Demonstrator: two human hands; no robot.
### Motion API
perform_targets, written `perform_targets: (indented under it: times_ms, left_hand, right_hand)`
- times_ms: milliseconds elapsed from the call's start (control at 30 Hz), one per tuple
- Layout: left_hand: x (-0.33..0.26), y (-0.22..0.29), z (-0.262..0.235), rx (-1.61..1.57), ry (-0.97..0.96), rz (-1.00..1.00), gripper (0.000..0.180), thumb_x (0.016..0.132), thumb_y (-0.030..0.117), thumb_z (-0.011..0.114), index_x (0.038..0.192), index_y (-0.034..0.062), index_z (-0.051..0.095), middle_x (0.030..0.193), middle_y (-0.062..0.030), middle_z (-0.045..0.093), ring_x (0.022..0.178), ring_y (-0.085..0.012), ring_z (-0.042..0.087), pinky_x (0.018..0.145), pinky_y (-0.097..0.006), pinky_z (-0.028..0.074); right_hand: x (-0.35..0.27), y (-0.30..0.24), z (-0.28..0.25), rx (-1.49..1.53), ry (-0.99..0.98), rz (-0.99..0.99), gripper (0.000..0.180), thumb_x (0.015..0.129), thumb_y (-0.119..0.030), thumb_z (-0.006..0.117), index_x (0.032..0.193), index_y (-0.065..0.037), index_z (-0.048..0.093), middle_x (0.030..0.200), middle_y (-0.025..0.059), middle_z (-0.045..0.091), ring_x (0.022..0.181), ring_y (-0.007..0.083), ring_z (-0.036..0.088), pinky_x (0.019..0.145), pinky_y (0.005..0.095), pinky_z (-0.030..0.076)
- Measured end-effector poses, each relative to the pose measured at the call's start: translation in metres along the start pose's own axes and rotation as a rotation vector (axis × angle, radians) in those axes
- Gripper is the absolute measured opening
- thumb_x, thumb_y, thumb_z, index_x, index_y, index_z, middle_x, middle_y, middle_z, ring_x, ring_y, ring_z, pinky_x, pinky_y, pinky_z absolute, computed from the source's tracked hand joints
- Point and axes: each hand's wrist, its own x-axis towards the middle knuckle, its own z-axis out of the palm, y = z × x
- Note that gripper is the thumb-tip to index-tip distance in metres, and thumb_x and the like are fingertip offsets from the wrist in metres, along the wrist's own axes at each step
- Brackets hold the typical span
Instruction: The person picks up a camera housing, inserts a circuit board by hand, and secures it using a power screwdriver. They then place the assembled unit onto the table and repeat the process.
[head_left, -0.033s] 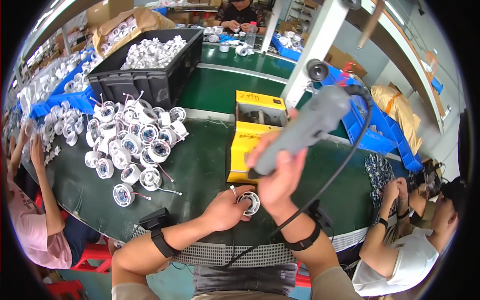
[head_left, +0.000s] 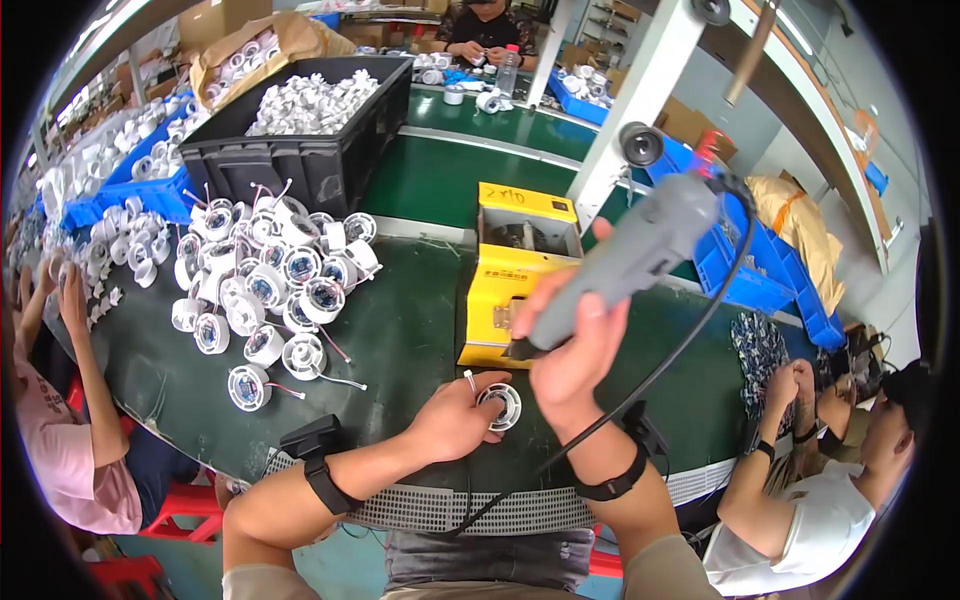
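Note:
My left hand [head_left: 452, 416] is closed on a white round housing [head_left: 513, 420] at the table's near edge. A small connector sticks up beside its thumb. My right hand [head_left: 580, 350] wraps round a grey corded electric screwdriver [head_left: 630, 255], held tilted above the table to the right of a yellow box [head_left: 490, 345]. The tool's lower end points down toward the box's near side, above and apart from the housing. Far left of my left hand lies a heap of white round housings [head_left: 263, 287], several showing blue circuit boards and thin wires.
A black crate [head_left: 270, 165] of small white parts stands behind the heap. Blue bins [head_left: 740, 270] line the right side, beside a white post [head_left: 640, 100]. The screwdriver's black cable [head_left: 665, 375] crosses my right forearm. Co-workers sit left, right and across the green table [head_left: 400, 290].
My right hand and the screwdriver have shifted slightly to the right. My left hand stays on the housing.

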Motion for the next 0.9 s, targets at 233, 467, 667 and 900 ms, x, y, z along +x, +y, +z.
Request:
perform_targets:
  times_ms: [233, 467, 667, 900]
  left_hand:
    - [0.003, -0.001, 0.0, 0.03, 0.028, -0.039, 0.04, 0.091, 0.013, 0.047, 0.128, -0.0027, 0.049, 0.093, -0.0174, 0.068, 0.072, -0.0214, 0.071, 0.071, -0.032, 0.055]
    - [0.003, 0.003, 0.0, 0.015, 0.028, -0.078, 0.041, 0.092, 0.014, 0.046, 0.128, -0.0062, 0.047, 0.095, -0.0183, 0.068, 0.072, -0.0223, 0.071, 0.072, -0.032, 0.056]
    - [0.005, 0.003, -0.002, -0.027, 0.002, -0.109, 0.038, 0.094, 0.008, 0.046, 0.129, -0.0065, 0.044, 0.101, -0.0145, 0.063, 0.079, -0.0204, 0.068, 0.07, -0.03, 0.059]
    - [0.004, 0.004, -0.003, -0.04, -0.002, -0.103, 0.038, 0.095, 0.008, 0.046, 0.13, -0.0063, 0.044, 0.102, -0.0144, 0.063, 0.079, -0.0202, 0.068, 0.071, -0.031, 0.059]
  right_hand:
    - [0.015, 0.016, -0.021, -0.241, 0.072, -0.091, 0.041, 0.096, -0.025, 0.042, 0.124, 0.004, 0.036, 0.061, 0.0064, 0.049, 0.046, 0.014, 0.048, 0.046, 0.0267, 0.041]
    - [0.012, 0.022, -0.024, -0.264, 0.046, -0.069, 0.038, 0.096, -0.026, 0.044, 0.121, 0.003, 0.037, 0.061, 0.0064, 0.048, 0.046, 0.0136, 0.048, 0.046, 0.0265, 0.041]
    - [0.01, 0.024, -0.026, -0.25, 0.033, -0.097, 0.038, 0.096, -0.027, 0.044, 0.118, 0.002, 0.036, 0.062, 0.0064, 0.048, 0.046, 0.0138, 0.048, 0.046, 0.0266, 0.041]
    - [0.01, 0.024, -0.026, -0.238, 0.026, -0.114, 0.038, 0.096, -0.029, 0.044, 0.117, 0.002, 0.036, 0.063, 0.0074, 0.048, 0.047, 0.0144, 0.047, 0.046, 0.027, 0.041]
